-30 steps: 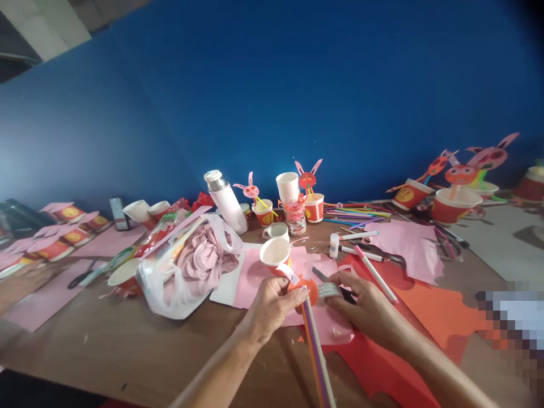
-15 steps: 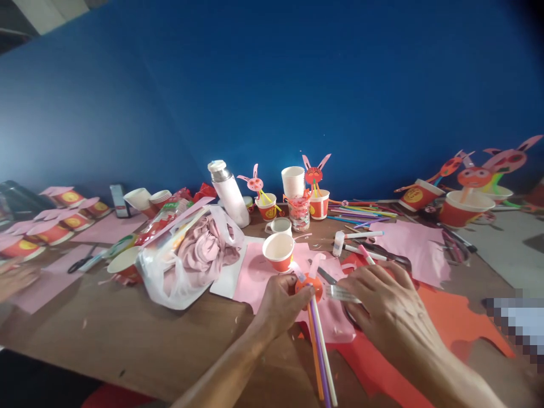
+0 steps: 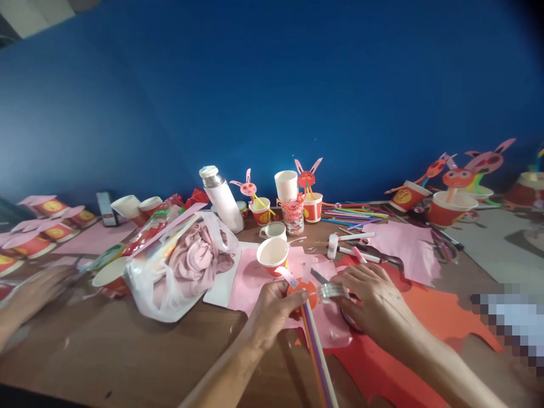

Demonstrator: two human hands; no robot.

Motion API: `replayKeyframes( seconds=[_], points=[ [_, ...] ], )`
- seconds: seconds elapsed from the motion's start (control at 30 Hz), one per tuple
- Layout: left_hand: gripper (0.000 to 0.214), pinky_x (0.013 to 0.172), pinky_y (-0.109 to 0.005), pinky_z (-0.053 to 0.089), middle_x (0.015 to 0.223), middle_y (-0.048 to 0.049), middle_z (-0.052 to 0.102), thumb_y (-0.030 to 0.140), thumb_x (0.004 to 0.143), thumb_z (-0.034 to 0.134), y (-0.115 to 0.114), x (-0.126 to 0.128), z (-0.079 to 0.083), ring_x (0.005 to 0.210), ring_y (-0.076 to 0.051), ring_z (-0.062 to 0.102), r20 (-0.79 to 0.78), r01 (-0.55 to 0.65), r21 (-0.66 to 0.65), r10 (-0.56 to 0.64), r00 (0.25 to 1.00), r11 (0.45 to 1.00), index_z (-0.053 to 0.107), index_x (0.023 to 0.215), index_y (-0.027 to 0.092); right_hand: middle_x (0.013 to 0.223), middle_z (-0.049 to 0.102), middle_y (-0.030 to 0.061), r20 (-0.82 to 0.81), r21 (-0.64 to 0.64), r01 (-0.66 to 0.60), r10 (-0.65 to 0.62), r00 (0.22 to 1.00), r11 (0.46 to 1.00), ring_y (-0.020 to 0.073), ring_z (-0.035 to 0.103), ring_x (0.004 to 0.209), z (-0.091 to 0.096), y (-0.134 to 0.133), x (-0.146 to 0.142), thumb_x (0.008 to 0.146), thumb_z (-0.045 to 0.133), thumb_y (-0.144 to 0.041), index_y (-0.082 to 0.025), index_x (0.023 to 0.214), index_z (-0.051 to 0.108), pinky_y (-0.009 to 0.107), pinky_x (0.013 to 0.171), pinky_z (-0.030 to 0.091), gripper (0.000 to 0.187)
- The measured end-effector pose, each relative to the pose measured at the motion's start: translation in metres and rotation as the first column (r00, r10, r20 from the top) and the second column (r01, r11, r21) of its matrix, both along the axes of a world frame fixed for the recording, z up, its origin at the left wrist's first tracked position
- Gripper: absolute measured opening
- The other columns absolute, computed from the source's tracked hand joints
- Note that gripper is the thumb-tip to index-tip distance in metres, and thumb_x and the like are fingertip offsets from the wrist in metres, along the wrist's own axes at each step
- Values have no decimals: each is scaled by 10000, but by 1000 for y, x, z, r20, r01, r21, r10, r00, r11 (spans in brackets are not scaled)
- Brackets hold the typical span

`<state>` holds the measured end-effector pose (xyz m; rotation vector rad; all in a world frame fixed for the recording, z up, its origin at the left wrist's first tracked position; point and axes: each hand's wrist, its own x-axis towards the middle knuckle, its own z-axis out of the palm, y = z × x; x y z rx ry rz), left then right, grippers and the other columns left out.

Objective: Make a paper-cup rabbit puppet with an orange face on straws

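My left hand (image 3: 272,313) is closed round an orange paper disc (image 3: 306,292) with pink ears, fixed on top of several straws (image 3: 317,357) that run down toward me. My right hand (image 3: 374,303) pinches a roll of clear tape (image 3: 330,291) right beside the disc. A red paper cup (image 3: 272,255) with a white inside stands just behind both hands on pink paper (image 3: 250,277).
Red paper (image 3: 429,317) lies under my right arm. A plastic bag with pink cloth (image 3: 182,266), a white flask (image 3: 223,198), cups, bunny crafts (image 3: 309,195), pens and scissors (image 3: 382,258) crowd the wooden table. Another person's hand (image 3: 36,289) reaches in at left.
My right hand lifted off the table and brought the tape up against the disc. Another person's hand has come further in from the left edge.
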<state>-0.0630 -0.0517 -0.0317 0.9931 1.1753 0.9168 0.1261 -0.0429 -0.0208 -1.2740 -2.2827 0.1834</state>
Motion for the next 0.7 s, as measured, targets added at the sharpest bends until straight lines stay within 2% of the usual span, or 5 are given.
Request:
replayKeyframes(
  seconds=[0.2, 0.37, 0.43, 0.53, 0.7],
  points=[
    [220, 594, -280, 465, 628, -31, 628, 350, 680, 625, -1, 0, -6, 596, -145, 576, -31, -18, -66, 16, 999, 998, 623, 693, 130, 819, 660, 24, -23, -63, -15, 13, 1000, 998, 186, 581, 791, -6, 5, -2, 770, 536, -145, -203, 802, 620, 336, 750, 411, 107],
    [201, 590, -273, 472, 622, -9, 606, 347, 659, 625, -3, 0, -6, 618, -148, 567, -33, -58, -94, 55, 998, 994, 613, 678, 148, 984, 630, 34, -63, -143, -1, -8, 998, 990, 189, 584, 878, -12, 2, 10, 754, 554, -212, -227, 940, 610, 304, 721, 449, 195],
    [202, 558, -260, 469, 616, 1, 590, 350, 643, 634, -4, 1, -4, 618, -147, 560, -48, -97, -107, 92, 995, 990, 603, 684, 155, 1000, 618, 34, -15, -210, 73, -77, 997, 975, 188, 597, 856, -16, -1, 17, 768, 521, -254, -246, 980, 598, 287, 663, 451, 226],
    [207, 545, -259, 472, 622, -1, 591, 346, 636, 634, -4, 3, -2, 620, -150, 561, -47, -112, -117, 107, 993, 987, 596, 700, 153, 905, 639, 22, 135, -310, 210, -176, 975, 927, 197, 618, 781, -22, -6, 24, 786, 480, -278, -261, 935, 599, 272, 577, 420, 191],
    [207, 578, -275, 483, 669, -19, 620, 343, 677, 606, 0, 7, -5, 671, -173, 602, -43, -76, -111, 71, 997, 991, 595, 729, 143, 821, 664, 61, 339, -282, 302, -200, 919, 911, 241, 629, 758, -26, -7, 17, 773, 482, -242, -218, 880, 598, 270, 505, 365, 160]
  ],
)
